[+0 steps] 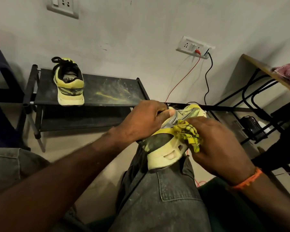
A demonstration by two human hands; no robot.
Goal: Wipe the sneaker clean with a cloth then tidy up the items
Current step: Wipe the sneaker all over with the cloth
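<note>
clearly the wiping step is in hand. at centre right of the frame the pale yellow and grey mesh sneaker (172,139) rests on the knee; the left hand (146,120) grips its upper, the right hand (218,148) holds the crumpled yellow and black cloth (188,135) against the smooth foam heel. next i judge the cloth must rub along the ridged sole. its twin, the second yellow sneaker (69,82), stands on the dusty black shoe rack (107,91), upper left.

Left hand (146,120) grips yellow sneaker (167,148) resting on the knee; right hand (219,144) presses bunched yellow cloth (188,135) against its side. Matching second sneaker (69,84) stands on far-left black rack (107,91).
</note>
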